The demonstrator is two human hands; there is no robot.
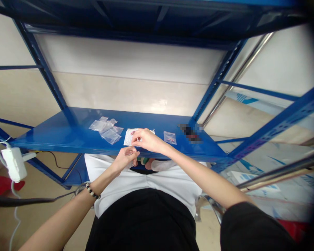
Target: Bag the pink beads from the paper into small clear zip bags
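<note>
My right hand [146,139] rests at the front edge of a blue metal shelf [62,134], its fingers pinched on a small clear plastic bag [129,136] lying there. My left hand [125,158] hovers just below the shelf edge, fingers curled round something small and brownish that I cannot make out. A beaded bracelet [92,191] circles my left wrist. A loose pile of empty clear zip bags [106,128] lies left of my hands. One small bag with reddish contents [170,137] lies to the right.
Blue rack uprights [42,66] and an upper shelf frame the work area. A white power adapter with cable [13,164] hangs at the left. A blurred dark item [191,132] sits at the shelf's right. Printed sheets and metal rods [272,174] lie beyond on the right.
</note>
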